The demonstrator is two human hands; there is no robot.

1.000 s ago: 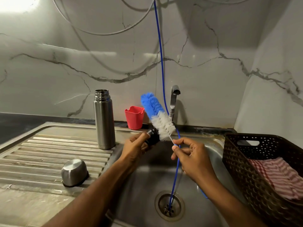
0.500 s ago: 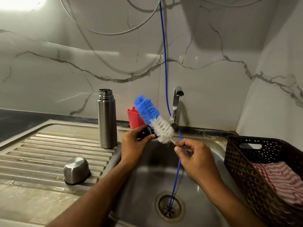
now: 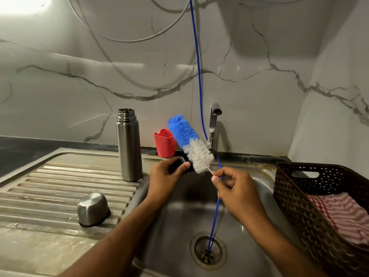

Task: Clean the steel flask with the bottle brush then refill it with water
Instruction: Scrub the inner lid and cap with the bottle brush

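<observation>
The steel flask (image 3: 129, 144) stands upright and uncapped on the drainboard, left of the sink basin. Its steel cup lid (image 3: 93, 209) lies upside down nearer to me on the drainboard. My right hand (image 3: 235, 188) pinches the thin wire handle of the bottle brush (image 3: 189, 142), whose blue and white bristle head points up and to the left over the basin. My left hand (image 3: 167, 176) grips a small black stopper (image 3: 184, 163) that touches the white bristles.
A blue hose (image 3: 199, 100) hangs from above into the sink drain (image 3: 207, 250). The tap (image 3: 214, 124) stands behind the brush, beside a red cup (image 3: 164, 142). A dark woven basket (image 3: 295, 196) holding a striped cloth (image 3: 343, 214) sits right of the sink basin (image 3: 179, 216).
The brush head swung slightly left and back against the stopper while both hands stayed over the basin. The flask and lid have not moved.
</observation>
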